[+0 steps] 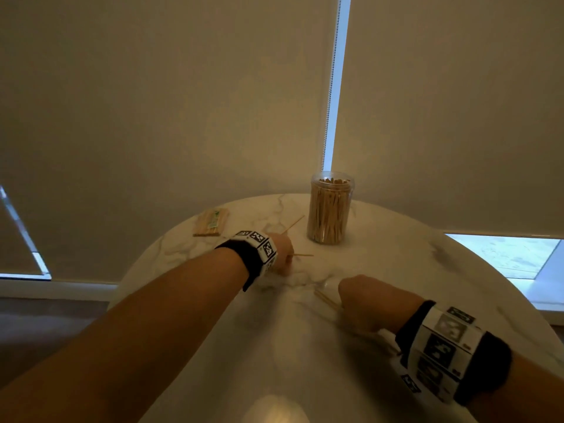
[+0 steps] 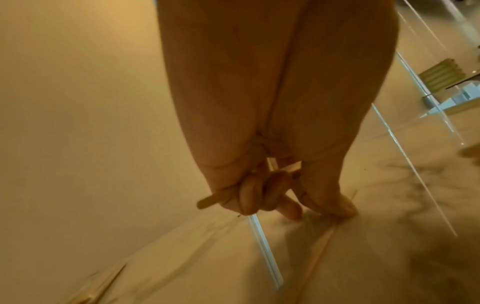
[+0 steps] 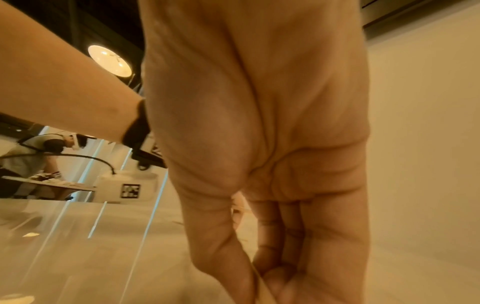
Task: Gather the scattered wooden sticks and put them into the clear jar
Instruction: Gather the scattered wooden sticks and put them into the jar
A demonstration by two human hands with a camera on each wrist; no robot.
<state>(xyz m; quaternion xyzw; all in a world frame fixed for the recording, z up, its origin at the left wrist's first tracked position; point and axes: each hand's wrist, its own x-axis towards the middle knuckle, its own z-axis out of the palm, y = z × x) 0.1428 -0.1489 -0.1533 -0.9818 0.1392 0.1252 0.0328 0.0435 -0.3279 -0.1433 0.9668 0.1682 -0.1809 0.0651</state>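
The clear jar [image 1: 331, 209] stands at the back of the round marble table [image 1: 274, 346], nearly full of upright wooden sticks. My left hand [image 1: 283, 254] is low on the table just left of the jar. Its last fingers [image 2: 249, 197] are curled round a few sticks [image 2: 207, 200], while the thumb and forefinger tips touch the tabletop. One held stick [image 1: 303, 255] pokes out to the right. A loose stick [image 1: 294, 224] lies beyond that hand. My right hand [image 1: 360, 300] is nearer to me, and its thumb and fingers pinch a thin stick [image 3: 259, 283]. More sticks [image 1: 326, 299] show at its left edge.
A banded bundle of sticks with a green label [image 1: 211, 222] lies at the table's back left. Beige roller blinds hang close behind the table. The table's rim curves away on both sides. In the right wrist view another person [image 3: 31, 156] works at a far table.
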